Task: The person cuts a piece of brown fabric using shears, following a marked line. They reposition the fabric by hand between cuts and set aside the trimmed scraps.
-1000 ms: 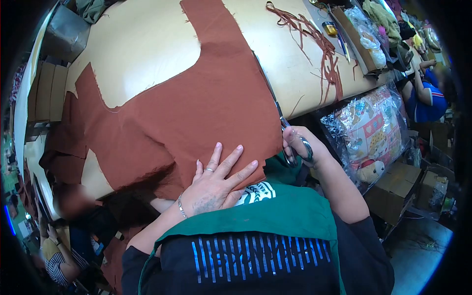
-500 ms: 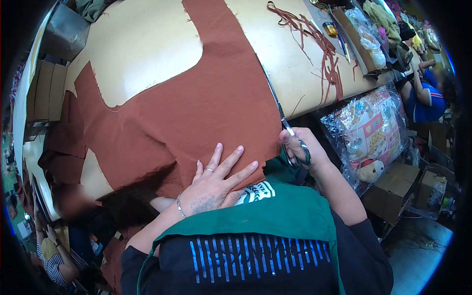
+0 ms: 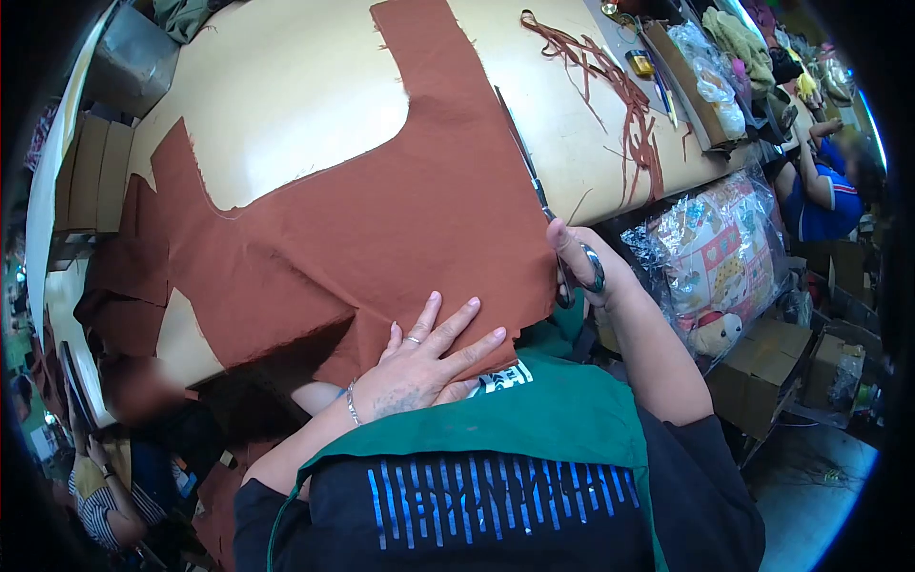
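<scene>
A large rust-brown piece of fabric (image 3: pixel 381 210) spreads over the pale table (image 3: pixel 286 86) and hangs past its near edge. My left hand (image 3: pixel 424 357) lies flat on the fabric's near end, fingers spread, with a ring and a bracelet on it. My right hand (image 3: pixel 596 262) grips long scissors (image 3: pixel 538 186) by their handles. The blades point away from me along the fabric's right edge and look nearly closed. Part of the handles is hidden by my fingers.
Thin fabric strips (image 3: pixel 634 105) lie at the table's upper right, near a yellow tape measure (image 3: pixel 640 63) and a cardboard box (image 3: pixel 691 86). A plastic-wrapped printed bundle (image 3: pixel 720 243) stands right of my arm. Other people (image 3: pixel 824 195) sit at the far right and lower left.
The fabric has shifted a little to the right and toward me at its near end. My left hand moved slightly down with it. The scissors' blades stay along the right edge.
</scene>
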Demonstrator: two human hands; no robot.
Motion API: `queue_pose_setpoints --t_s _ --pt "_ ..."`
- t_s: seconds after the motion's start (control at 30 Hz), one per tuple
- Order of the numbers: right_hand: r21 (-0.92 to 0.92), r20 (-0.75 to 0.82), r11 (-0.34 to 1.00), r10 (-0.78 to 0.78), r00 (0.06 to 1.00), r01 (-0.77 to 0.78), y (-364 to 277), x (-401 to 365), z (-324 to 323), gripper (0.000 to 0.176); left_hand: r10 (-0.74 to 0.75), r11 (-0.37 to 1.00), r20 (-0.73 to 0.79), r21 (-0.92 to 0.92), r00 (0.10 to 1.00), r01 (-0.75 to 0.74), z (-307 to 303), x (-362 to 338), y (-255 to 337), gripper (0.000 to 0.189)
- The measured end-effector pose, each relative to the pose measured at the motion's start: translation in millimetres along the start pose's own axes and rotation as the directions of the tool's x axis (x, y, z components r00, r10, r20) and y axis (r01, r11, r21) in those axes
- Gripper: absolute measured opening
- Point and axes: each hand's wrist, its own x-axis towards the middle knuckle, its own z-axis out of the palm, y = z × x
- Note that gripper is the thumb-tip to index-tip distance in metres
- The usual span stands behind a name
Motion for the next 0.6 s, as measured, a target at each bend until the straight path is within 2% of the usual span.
queue_pose_setpoints --t_s 0.1,0.27,0.4,0.6 --pt "0.04 -0.05 0.997 -0.07 0.996 0.072 -1 0 6 0.074 -0.001 1.0 0.012 -0.025 1.0 0.001 0 -1 0 0.054" --pt "-0.015 -0.09 0.997 -0.072 0.993 0.071 15 5 5 0.073 -0.003 1.0 0.018 -0.022 1.0 0.003 1 -1 -1 0.053" --pt "-0.093 -0.125 0.994 0.041 0.991 -0.053 6 -1 5 0.072 -0.003 1.0 0.025 -0.029 1.0 0.004 1 0 -2 0.053" --pt "-0.137 -0.102 0.989 0.044 0.994 -0.058 5 -2 3 0.075 0.019 1.0 0.011 -0.025 1.0 -0.019 1 -1 -3 0.053"
